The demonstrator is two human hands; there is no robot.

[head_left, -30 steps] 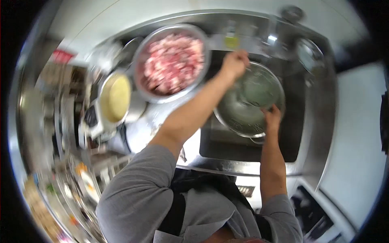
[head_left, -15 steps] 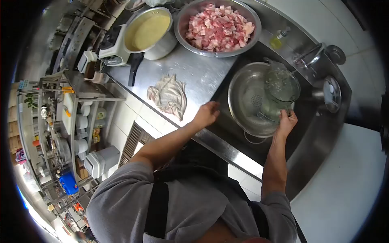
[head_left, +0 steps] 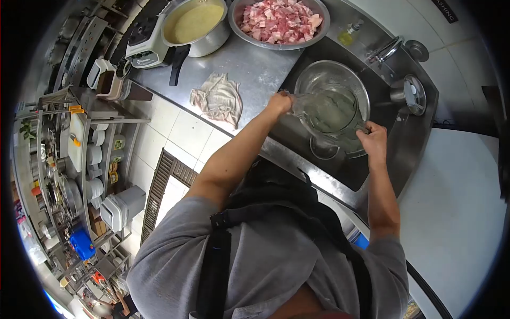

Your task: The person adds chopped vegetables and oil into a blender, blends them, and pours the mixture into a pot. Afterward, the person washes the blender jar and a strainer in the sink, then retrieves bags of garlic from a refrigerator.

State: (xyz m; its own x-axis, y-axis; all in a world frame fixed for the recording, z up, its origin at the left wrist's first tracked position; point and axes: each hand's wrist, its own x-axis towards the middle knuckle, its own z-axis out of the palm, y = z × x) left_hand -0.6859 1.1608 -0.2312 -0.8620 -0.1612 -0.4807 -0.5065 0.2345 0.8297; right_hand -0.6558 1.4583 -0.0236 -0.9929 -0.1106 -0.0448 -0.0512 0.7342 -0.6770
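Observation:
A clear blender jar [head_left: 330, 112] lies tilted on its side over a steel bowl [head_left: 363, 87] in the sink. My right hand [head_left: 373, 139] is closed around the jar's handle side. My left hand [head_left: 280, 102] is closed at the jar's opposite, narrower end. The jar hides much of the bowl's inside. A thin round loop [head_left: 325, 150] shows in the sink just below the bowl, partly behind the jar.
A crumpled cloth [head_left: 217, 100] lies on the steel counter [head_left: 260, 74]. Behind it stand a blender base [head_left: 146, 45], a pot of yellowish liquid [head_left: 194, 24] and a basin of cut meat [head_left: 279, 21]. A faucet [head_left: 390, 49], soap bottle [head_left: 348, 36] and steel container [head_left: 409, 94] are near the sink's far side.
The blender jar has been tipped sideways and moved left. My left hand has come off the counter edge area and taken hold of its narrow end. The camera view has shifted.

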